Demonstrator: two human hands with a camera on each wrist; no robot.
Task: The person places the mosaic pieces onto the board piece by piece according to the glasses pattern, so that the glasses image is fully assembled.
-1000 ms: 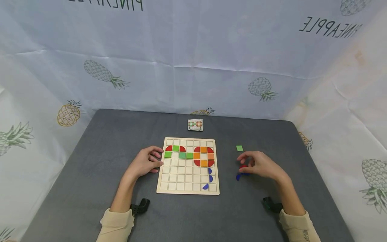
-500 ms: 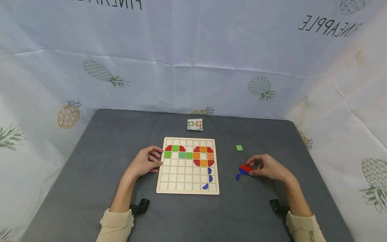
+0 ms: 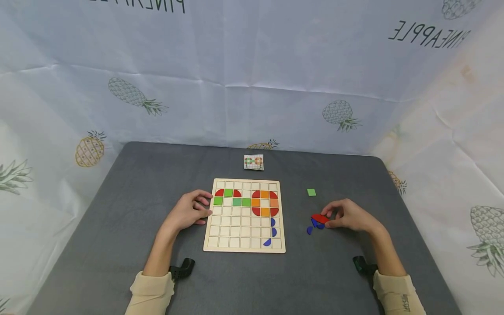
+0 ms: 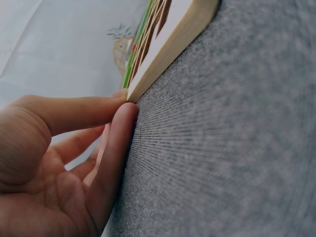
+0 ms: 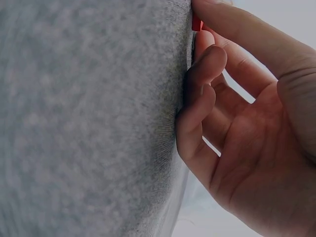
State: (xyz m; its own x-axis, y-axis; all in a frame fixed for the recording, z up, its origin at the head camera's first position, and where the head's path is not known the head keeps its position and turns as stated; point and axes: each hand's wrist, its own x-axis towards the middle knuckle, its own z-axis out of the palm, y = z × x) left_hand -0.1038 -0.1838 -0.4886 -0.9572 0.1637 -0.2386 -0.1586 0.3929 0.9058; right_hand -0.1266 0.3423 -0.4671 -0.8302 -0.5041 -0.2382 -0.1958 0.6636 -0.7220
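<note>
My left hand point(image 3: 190, 208) touches the left edge of a pale wooden grid board point(image 3: 230, 232) with thumb and fingertips. In the left wrist view its thumb point(image 4: 79, 111) lies against the corner of that edge. To the board's right, my right hand point(image 3: 348, 216) pinches a red tile point(image 3: 320, 218) between thumb and fingers, low over the table. Part of the tile is hidden by the fingers; the right wrist view shows only a sliver of red point(image 5: 197, 22). Several blue pieces point(image 3: 313, 222) lie beside and under the red tile. One loose blue half-round piece point(image 3: 309, 230) lies nearer me.
Red, green and orange tiles point(image 3: 265, 212) fill some upper squares of the board. Blue half-rounds point(image 3: 274, 232) lie in its lower right. A green square point(image 3: 311, 192) sits on the grey table point(image 3: 323, 271) at right. Behind the board is a small patterned card point(image 3: 253, 162).
My right hand has drawn back to the right and slightly down, uncovering the red tile and blue pieces; in the last half second it barely moved. My left hand has stayed on the board's edge.
</note>
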